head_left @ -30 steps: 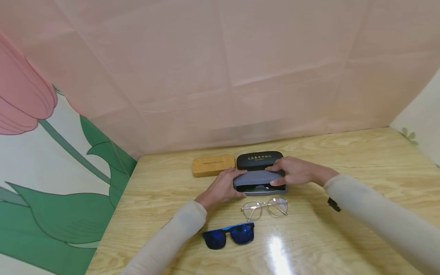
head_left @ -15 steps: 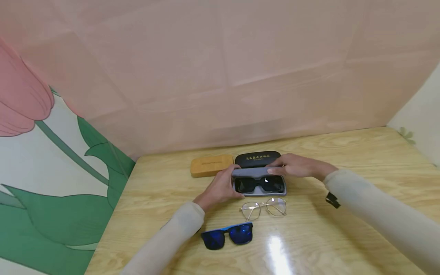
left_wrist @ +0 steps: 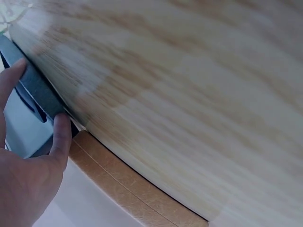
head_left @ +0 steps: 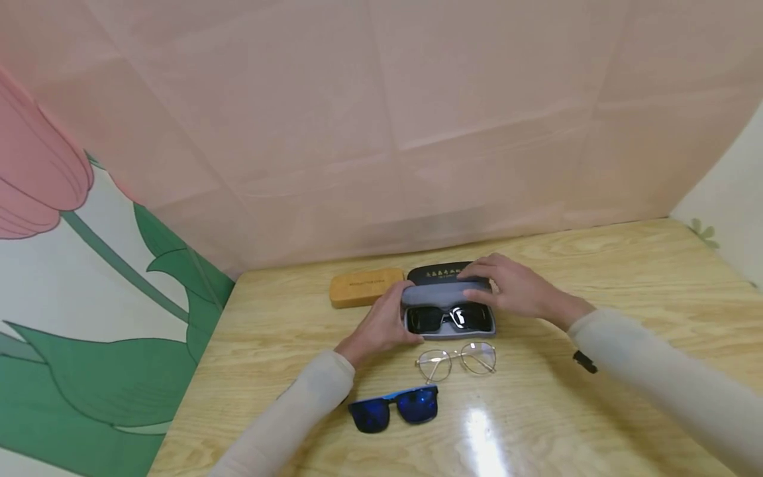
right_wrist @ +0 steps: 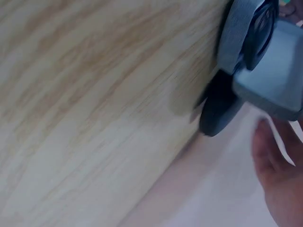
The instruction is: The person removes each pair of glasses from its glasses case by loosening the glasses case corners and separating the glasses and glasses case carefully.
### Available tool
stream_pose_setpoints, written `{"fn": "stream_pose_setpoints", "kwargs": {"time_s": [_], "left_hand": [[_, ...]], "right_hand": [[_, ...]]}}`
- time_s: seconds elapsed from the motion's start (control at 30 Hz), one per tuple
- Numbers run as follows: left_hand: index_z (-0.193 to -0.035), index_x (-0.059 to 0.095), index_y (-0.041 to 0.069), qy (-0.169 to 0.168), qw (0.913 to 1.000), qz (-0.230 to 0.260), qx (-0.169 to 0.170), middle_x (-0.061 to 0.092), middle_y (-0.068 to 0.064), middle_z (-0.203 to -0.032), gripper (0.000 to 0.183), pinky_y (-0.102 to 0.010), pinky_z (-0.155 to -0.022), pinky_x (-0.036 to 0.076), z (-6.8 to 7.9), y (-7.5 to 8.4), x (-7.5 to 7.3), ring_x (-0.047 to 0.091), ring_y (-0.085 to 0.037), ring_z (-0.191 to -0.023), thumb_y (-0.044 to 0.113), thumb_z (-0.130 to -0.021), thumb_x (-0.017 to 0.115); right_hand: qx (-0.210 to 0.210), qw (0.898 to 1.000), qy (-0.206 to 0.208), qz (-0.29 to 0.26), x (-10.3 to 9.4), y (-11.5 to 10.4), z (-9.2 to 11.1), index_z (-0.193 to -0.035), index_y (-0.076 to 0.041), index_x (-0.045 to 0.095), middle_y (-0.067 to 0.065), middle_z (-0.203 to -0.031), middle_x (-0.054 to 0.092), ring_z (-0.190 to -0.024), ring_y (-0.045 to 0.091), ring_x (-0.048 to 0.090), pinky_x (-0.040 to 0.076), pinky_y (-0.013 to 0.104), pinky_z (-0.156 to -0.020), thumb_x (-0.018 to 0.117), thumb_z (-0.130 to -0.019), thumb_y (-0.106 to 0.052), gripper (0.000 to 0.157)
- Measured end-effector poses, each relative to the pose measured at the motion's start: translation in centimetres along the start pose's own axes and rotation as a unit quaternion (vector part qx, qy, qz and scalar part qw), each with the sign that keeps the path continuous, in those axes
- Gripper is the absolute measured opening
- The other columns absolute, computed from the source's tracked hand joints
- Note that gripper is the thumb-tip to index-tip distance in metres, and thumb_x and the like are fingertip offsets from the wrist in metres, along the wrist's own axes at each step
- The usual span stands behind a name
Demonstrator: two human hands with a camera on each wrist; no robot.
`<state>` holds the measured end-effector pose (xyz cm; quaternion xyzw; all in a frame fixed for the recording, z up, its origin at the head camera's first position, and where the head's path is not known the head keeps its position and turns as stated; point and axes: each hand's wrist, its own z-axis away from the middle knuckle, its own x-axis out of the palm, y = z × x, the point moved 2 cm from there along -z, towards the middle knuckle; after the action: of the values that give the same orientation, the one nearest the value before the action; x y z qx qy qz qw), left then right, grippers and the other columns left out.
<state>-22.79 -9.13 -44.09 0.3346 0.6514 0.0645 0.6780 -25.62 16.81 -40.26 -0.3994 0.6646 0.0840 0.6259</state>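
Note:
A grey glasses case (head_left: 438,295) lies with its lid raised, black sunglasses (head_left: 426,320) inside. My left hand (head_left: 381,328) grips the case's left end between thumb and fingers; the left wrist view shows two fingertips pressed on the case's grey wall (left_wrist: 40,85). At the lid's right end is my right hand (head_left: 512,288), its thumb in front of the lid and its fingers spread behind. In the right wrist view a gap shows between the fingers (right_wrist: 267,146) and the lid (right_wrist: 270,92); whether the thumb touches the lid is unclear.
Behind the grey case lies a closed black glasses case (head_left: 441,271), a tan case (head_left: 365,287) to its left. Wire-rimmed glasses (head_left: 456,361) and blue-lensed sunglasses (head_left: 393,407) lie nearer on the wooden table (head_left: 566,411). A pink cloth (head_left: 381,132) hangs at the back.
The grey case's lid has swung up and back, uncovering the black sunglasses. My right hand has moved back with the lid and its fingers have spread; my left hand stays on the case.

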Motion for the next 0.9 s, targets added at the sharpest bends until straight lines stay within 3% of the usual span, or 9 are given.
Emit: {"fn": "stream_pose_setpoints", "kwargs": {"time_s": [0.17, 0.27, 0.33, 0.73, 0.9], "left_hand": [[-0.144, 0.036, 0.010, 0.004, 0.9998, -0.009, 0.015, 0.053, -0.008, -0.135, 0.103, -0.037, -0.110, 0.045, 0.1, -0.2, -0.1, 0.055, -0.022, -0.124, 0.027, -0.062, 0.096], [-0.143, 0.036, 0.009, 0.001, 0.9999, -0.003, 0.017, 0.052, -0.007, -0.134, 0.102, -0.037, -0.109, 0.046, 0.2, -0.2, -0.1, 0.054, -0.021, -0.122, 0.027, -0.063, 0.096], [-0.143, 0.036, 0.009, -0.003, 0.9998, 0.001, 0.018, 0.051, -0.007, -0.135, 0.101, -0.036, -0.108, 0.047, 0.2, -0.2, -0.1, 0.054, -0.020, -0.121, 0.027, -0.063, 0.095], [-0.145, 0.034, 0.010, -0.006, 0.9998, 0.000, 0.016, 0.051, -0.007, -0.134, 0.102, -0.035, -0.104, 0.049, 0.2, 0.0, 0.0, 0.055, -0.019, -0.118, 0.028, -0.065, 0.095], [-0.145, 0.034, 0.010, -0.001, 0.9996, -0.009, 0.026, 0.051, -0.008, -0.135, 0.102, -0.036, -0.105, 0.049, 0.3, 0.0, 0.0, 0.055, -0.020, -0.119, 0.028, -0.065, 0.095]], "right_hand": [[-0.096, 0.990, 0.080, 0.059, -0.1, -2.2, 0.1, -0.111, -0.019, 0.072, 0.004, -0.126, 0.065, -0.121, 0.028, 0.053, 0.047, 0.051, -0.102, 0.074, -0.088, -0.036, 0.029], [-0.153, 0.978, 0.101, 0.098, 0.5, -3.0, 0.0, -0.100, -0.020, 0.074, 0.005, -0.124, 0.064, -0.120, 0.028, 0.053, 0.046, 0.049, -0.102, 0.079, -0.083, -0.032, 0.021], [-0.168, 0.972, 0.107, 0.123, 1.1, -3.4, 0.0, -0.094, -0.020, 0.075, 0.007, -0.124, 0.064, -0.121, 0.030, 0.052, 0.045, 0.050, -0.103, 0.081, -0.081, -0.032, 0.018], [-0.109, 0.973, 0.069, 0.193, 4.0, -4.0, -0.6, -0.092, -0.016, 0.078, 0.013, -0.141, 0.056, -0.138, 0.035, 0.039, 0.036, 0.054, -0.112, 0.083, -0.077, -0.037, 0.026], [-0.100, 0.972, 0.079, 0.198, 4.9, -3.9, -0.7, -0.089, -0.015, 0.078, 0.014, -0.141, 0.056, -0.139, 0.036, 0.038, 0.037, 0.054, -0.110, 0.081, -0.078, -0.034, 0.023]]}}
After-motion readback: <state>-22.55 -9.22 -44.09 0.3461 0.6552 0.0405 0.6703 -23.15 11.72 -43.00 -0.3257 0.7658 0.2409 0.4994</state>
